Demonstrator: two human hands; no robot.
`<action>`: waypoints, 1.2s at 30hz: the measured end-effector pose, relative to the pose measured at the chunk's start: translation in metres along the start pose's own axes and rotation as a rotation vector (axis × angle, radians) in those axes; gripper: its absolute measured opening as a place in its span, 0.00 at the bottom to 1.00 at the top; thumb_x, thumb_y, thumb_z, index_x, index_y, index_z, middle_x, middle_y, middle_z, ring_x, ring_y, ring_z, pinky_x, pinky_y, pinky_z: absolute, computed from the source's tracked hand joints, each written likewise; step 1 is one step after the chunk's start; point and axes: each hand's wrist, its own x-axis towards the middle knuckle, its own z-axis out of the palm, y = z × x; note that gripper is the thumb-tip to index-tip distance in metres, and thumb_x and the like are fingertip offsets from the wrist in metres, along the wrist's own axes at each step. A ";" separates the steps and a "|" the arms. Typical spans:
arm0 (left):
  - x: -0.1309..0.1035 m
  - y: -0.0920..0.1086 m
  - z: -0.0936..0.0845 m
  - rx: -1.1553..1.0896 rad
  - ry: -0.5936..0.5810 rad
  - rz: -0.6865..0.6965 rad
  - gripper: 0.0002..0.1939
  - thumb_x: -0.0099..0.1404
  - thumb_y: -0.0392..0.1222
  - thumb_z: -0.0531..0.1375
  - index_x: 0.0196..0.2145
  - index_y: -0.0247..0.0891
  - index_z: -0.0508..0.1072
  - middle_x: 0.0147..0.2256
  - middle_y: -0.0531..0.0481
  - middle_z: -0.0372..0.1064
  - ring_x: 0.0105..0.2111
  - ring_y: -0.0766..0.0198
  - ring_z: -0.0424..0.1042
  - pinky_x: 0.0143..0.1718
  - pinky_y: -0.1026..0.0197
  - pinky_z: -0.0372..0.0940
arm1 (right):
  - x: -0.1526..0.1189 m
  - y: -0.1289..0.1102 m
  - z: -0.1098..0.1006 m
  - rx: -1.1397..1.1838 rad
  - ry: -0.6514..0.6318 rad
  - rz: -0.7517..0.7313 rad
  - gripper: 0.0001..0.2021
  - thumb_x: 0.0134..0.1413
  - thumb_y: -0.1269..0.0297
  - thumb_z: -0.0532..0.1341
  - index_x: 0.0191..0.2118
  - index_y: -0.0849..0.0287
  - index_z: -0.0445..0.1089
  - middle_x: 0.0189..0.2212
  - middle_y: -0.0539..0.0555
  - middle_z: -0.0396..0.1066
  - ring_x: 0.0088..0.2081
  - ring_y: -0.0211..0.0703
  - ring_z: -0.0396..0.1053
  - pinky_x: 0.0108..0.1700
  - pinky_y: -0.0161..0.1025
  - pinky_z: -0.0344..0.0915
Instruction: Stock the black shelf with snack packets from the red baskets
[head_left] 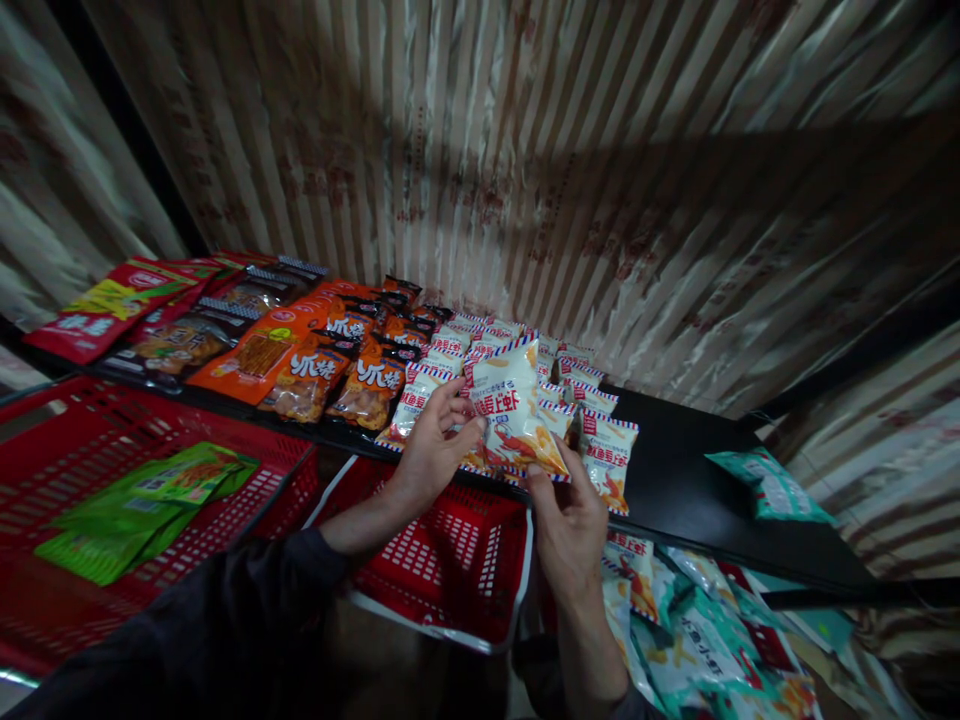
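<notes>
Between my two hands is a white snack bag (pixel 510 400) with red lettering, a striped edge and a shrimp picture, tilted toward me above the front of the shelf. My left hand (pixel 439 440) grips its left side, thumb across the front. At its lower right corner, my right hand (pixel 566 510) pinches the bag with thumb and fingers. Behind it, several matching white bags (pixel 450 345) stand in rows on the black shelf (pixel 675 465). One more white bag (pixel 607 455) leans just right of my right hand.
Left on the shelf are brown-orange bags (pixel 375 380), orange packets (pixel 251 355) and red packets (pixel 112 305). A teal bag (pixel 772 485) lies at the right. Below are a red basket (pixel 517 560), another red basket (pixel 277 450) with green packets (pixel 150 510), and piled teal bags (pixel 705 640).
</notes>
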 end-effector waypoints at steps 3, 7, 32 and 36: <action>0.001 0.000 0.000 0.006 0.044 0.036 0.30 0.54 0.40 0.65 0.54 0.39 0.63 0.42 0.48 0.64 0.37 0.65 0.67 0.35 0.63 0.67 | 0.000 -0.002 0.000 -0.067 -0.005 -0.104 0.18 0.56 0.60 0.62 0.52 0.53 0.73 0.47 0.56 0.74 0.47 0.48 0.71 0.51 0.48 0.68; 0.001 0.009 -0.003 -0.050 0.003 0.011 0.28 0.54 0.42 0.65 0.53 0.38 0.65 0.42 0.46 0.66 0.36 0.63 0.68 0.31 0.64 0.68 | 0.001 -0.006 0.001 -0.182 0.030 -0.398 0.20 0.57 0.69 0.59 0.55 0.50 0.71 0.36 0.52 0.72 0.38 0.42 0.70 0.41 0.40 0.69; 0.013 0.021 -0.012 -0.420 0.133 -0.191 0.19 0.56 0.55 0.64 0.35 0.35 0.72 0.32 0.46 0.76 0.38 0.55 0.75 0.40 0.55 0.68 | -0.007 0.010 0.014 -0.411 -0.078 -0.626 0.28 0.57 0.75 0.55 0.62 0.49 0.61 0.43 0.56 0.67 0.44 0.45 0.67 0.46 0.46 0.68; 0.017 0.025 -0.015 -0.484 0.163 -0.135 0.17 0.56 0.52 0.65 0.35 0.35 0.72 0.31 0.46 0.76 0.38 0.55 0.75 0.43 0.53 0.68 | -0.009 0.012 0.018 -0.016 -0.028 -0.162 0.16 0.59 0.62 0.58 0.53 0.53 0.67 0.46 0.56 0.68 0.46 0.45 0.68 0.47 0.46 0.70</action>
